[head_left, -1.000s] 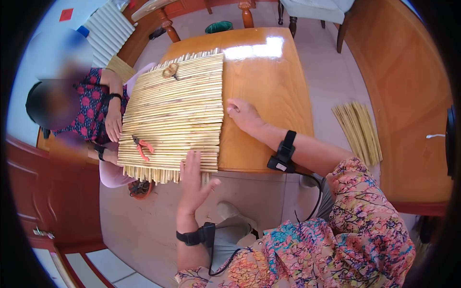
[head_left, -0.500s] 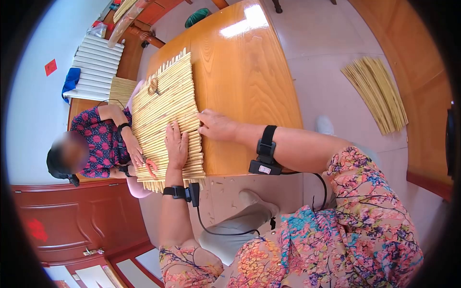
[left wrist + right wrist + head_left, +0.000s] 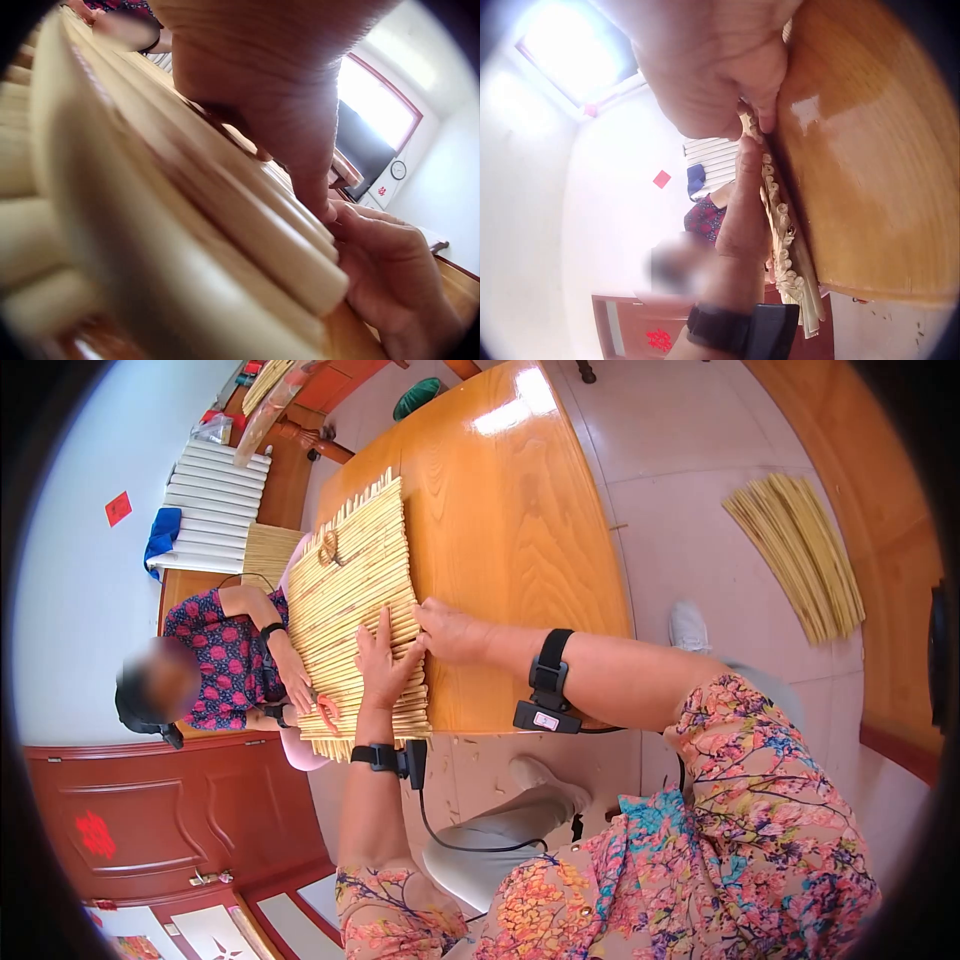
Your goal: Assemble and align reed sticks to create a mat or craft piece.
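A mat of straw-coloured stalks (image 3: 350, 595) lies on the wooden table, its stalk ends forming an uneven right edge. My left hand (image 3: 385, 672) rests on the mat near that edge, fingers straight and spread. At the same edge my right hand (image 3: 452, 632) pinches the stalk ends, close to the left thumb. In the right wrist view its fingertips meet at the row of cut ends (image 3: 784, 225). The left wrist view has the stalks (image 3: 247, 217) close up, with the right hand (image 3: 397, 270) at their tips. Red-handled pliers (image 3: 327, 710) lie on the mat.
Another person (image 3: 215, 660) sits at the mat's left side, one hand on it beside the pliers. A brown looped item (image 3: 328, 548) lies toward the mat's far end. More stalks (image 3: 800, 555) are on the floor at right. A green bin (image 3: 415, 398) stands beyond the table (image 3: 500, 540).
My left hand has moved from the mat's near edge onto its surface, then toward the right edge. My right hand has come from the bare table to that edge. The head view has turned.
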Motion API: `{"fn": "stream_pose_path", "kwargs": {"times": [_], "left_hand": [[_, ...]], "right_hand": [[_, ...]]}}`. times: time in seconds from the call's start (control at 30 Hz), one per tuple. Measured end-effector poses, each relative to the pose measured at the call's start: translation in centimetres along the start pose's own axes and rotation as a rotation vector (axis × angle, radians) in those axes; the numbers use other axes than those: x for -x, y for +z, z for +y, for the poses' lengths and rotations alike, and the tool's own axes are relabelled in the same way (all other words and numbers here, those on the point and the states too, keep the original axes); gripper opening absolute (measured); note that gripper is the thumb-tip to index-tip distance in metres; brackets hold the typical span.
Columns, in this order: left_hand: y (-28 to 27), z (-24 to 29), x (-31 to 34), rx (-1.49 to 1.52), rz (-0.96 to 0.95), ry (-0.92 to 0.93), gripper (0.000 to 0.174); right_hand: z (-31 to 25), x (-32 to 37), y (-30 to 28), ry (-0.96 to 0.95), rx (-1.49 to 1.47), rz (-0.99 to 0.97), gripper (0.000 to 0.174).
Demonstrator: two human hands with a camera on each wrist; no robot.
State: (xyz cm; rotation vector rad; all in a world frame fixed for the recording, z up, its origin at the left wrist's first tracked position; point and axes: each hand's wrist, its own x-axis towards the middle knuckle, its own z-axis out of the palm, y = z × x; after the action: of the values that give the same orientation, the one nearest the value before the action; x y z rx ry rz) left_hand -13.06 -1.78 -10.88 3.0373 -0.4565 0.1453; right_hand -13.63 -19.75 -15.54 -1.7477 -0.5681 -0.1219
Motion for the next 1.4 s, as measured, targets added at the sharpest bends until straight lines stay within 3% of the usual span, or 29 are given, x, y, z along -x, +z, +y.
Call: {"fn": "stream_pose_path", "kwargs": {"times": [0.03, 0.13, 0.2, 0.27, 0.3, 0.37, 0.4, 0.47, 0.5, 0.6, 0.63, 0.73, 0.8, 0.87, 0.93, 1.0, 1.03, 1.1, 1.13, 1.2, 1.27, 1.33, 1.37, 1.4], "left_hand": [[-0.8, 1.6, -0.2, 0.125, -0.024, -0.036, 0.092], [0.5, 1.9, -0.7, -0.063, 0.075, -0.052, 0.095], [0.0, 2.3, -0.8, -0.030, 0.048, -0.047, 0.097], [-0.5, 2.9, -0.5, 0.017, 0.042, -0.052, 0.098], [-0.5, 3.4, -0.1, -0.033, 0.077, -0.048, 0.096], [-0.3, 3.3, 0.3, -0.108, 0.181, 0.038, 0.093], [-0.2, 3.2, 0.1, -0.097, 0.205, 0.031, 0.093], [0.0, 3.0, -0.1, 0.173, 0.219, 0.010, 0.097], [0.1, 2.9, -0.1, 0.161, 0.234, 0.018, 0.099], [0.4, 2.5, 0.0, 0.170, 0.261, 0.059, 0.103], [0.1, 2.8, 0.2, 0.145, 0.201, -0.011, 0.106], [-0.3, 3.1, 0.4, 0.140, 0.156, -0.072, 0.113], [-1.8, 3.4, 1.5, 0.036, 0.149, -0.119, 0.103], [-2.1, 1.5, 1.9, 0.844, 0.137, 0.001, 0.095], [-4.6, 2.6, 4.5, 1.146, 0.321, -0.241, 0.066], [-3.4, -0.1, 7.0, 1.032, 0.479, -0.291, 0.048], [-3.0, -0.3, 8.5, 1.039, 0.487, -0.316, 0.048], [-2.0, 0.2, 11.1, 0.769, 0.470, -0.376, 0.036], [-1.5, 1.1, 11.9, 0.780, 0.473, -0.384, 0.036], [-0.5, 3.1, 12.9, 0.863, 0.661, -0.307, 0.032], [-0.1, 3.2, 13.0, 0.947, 0.666, -0.278, 0.041], [-0.8, 3.4, 13.3, 0.583, 0.538, -0.230, 0.056], [-1.7, 3.4, 13.4, 0.657, 0.394, -0.245, 0.082], [-2.2, 3.3, 13.6, 0.665, 0.400, -0.254, 0.082]], "right_hand": [[0.2, -0.3, 0.2, 0.003, 0.009, 0.015, 0.039], [0.6, -0.8, 0.5, 0.067, 0.005, 0.060, 0.038], [-0.1, -0.8, -0.3, 0.118, 0.007, 0.095, 0.038], [-0.7, -0.5, -0.5, 0.149, -0.448, 0.327, 0.039], [-1.0, -0.2, -0.6, 0.135, -0.435, 0.321, 0.039], [-0.8, -0.3, -0.5, 0.182, -0.907, 0.212, 0.039], [-0.7, -0.7, -0.4, 0.170, -0.886, 0.199, 0.039], [-1.7, -1.3, -0.8, 0.381, -1.122, 0.183, 0.039], [-1.8, -1.4, -1.5, 0.436, -1.173, 0.104, 0.036], [1.5, -5.4, 0.3, 0.274, -1.171, 0.213, 0.028], [1.2, -6.0, -0.1, 0.394, -1.103, 0.277, 0.023], [1.7, -7.0, -0.3, 0.416, -1.071, 0.290, 0.024], [3.5, -8.1, 0.2, 0.425, -0.958, 0.256, 0.026], [3.9, -8.5, 0.3, 0.475, -0.540, 0.321, 0.025], [3.1, -8.1, -0.6, 0.474, -0.819, 0.298, 0.024], [0.9, -7.6, -1.3, 0.484, -0.843, 0.295, 0.024], [0.3, -7.2, -1.4, 0.492, -0.882, 0.330, 0.023], [0.1, -7.0, -1.4, 0.488, -0.872, 0.319, 0.022], [0.0, -7.1, -1.6, 0.467, -0.870, 0.326, 0.022], [0.0, -7.2, -1.7, 0.493, -0.830, 0.316, 0.021], [0.2, -7.2, -1.9, 0.475, -0.824, 0.280, 0.022], [0.1, -7.1, -2.0, 0.476, -0.805, 0.279, 0.022], [-0.1, -7.1, -1.9, 0.475, -0.804, 0.278, 0.022], [-0.2, -7.1, -2.1, 0.478, -0.794, 0.269, 0.022]]}}
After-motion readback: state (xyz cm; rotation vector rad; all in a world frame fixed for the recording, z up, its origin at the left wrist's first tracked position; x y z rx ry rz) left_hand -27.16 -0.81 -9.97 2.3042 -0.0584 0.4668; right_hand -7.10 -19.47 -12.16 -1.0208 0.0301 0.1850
